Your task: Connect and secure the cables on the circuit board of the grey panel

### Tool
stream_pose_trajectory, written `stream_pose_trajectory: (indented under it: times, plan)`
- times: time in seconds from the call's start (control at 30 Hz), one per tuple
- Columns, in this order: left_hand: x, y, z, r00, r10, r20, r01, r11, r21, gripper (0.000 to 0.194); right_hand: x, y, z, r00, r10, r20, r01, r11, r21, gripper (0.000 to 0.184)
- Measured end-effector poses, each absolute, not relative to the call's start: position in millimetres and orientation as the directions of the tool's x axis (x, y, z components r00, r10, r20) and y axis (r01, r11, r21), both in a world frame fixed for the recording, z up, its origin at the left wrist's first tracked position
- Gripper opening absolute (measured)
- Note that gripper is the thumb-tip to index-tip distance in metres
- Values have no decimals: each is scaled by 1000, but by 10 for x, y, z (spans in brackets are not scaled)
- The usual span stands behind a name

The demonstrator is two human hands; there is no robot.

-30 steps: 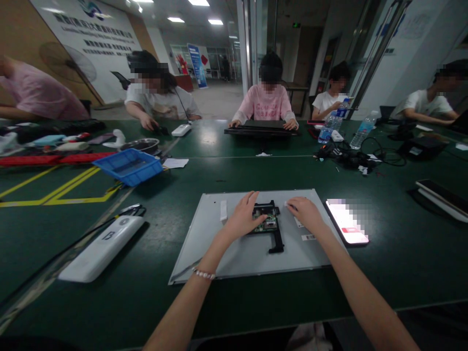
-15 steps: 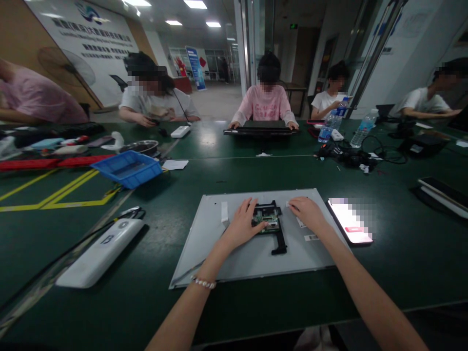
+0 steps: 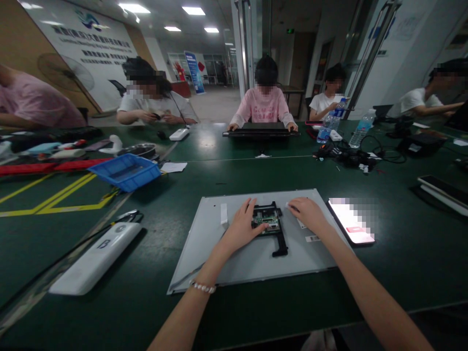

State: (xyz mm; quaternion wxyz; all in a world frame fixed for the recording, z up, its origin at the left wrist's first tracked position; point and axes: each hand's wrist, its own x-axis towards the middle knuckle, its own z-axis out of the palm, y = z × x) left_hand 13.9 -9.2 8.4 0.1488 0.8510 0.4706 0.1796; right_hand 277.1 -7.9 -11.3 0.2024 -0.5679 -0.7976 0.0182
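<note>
A flat grey display panel [image 3: 234,268] lies on the table in front of me, its back facing up. Near its middle sits a green circuit board [image 3: 268,222] in a black plastic bracket [image 3: 281,243]. My left hand [image 3: 241,222] rests over the left side of the board, fingers stretched and thumb apart. To the right of the bracket, my right hand [image 3: 305,210] is closed in a pinch at the panel's surface. A small white piece shows at its fingertips; its kind is unclear. White tape [image 3: 224,213] sticks to the panel left of my left hand.
A lit phone [image 3: 351,222] lies right of the panel. At left are a white power bank [image 3: 97,258] with a cable and a blue tray [image 3: 126,171]. Bottles [image 3: 361,129] and tangled black cables [image 3: 343,155] stand farther right. People sit across the table.
Both hands keep nearly the same places on the panel. The view has shifted slightly. Across the table, the person in white at left has brought their hands closer together.
</note>
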Motion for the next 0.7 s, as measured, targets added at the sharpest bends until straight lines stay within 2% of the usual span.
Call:
stream_pose_trajectory:
  times: [0.13, 0.3, 0.5, 0.7]
  plan:
    - [142, -93, 120, 508, 845, 165, 732, -525, 434, 83, 2764, -89, -98, -255, 916, 311, 911, 335, -239, 25]
    - [70, -108, 250, 560, 825, 77, 701, -521, 488, 93, 2765, -95, -71, -247, 903, 352, 912, 339, -231, 25]
    - [-70, -62, 259, 610, 792, 22, 649, -515, 561, 107, 2761, -101, -91, -277, 884, 376, 868, 398, -296, 26]
    - [-72, -27, 200, 631, 776, 30, 615, -523, 590, 108, 2777, -87, -140, -245, 899, 363, 854, 377, -359, 29]
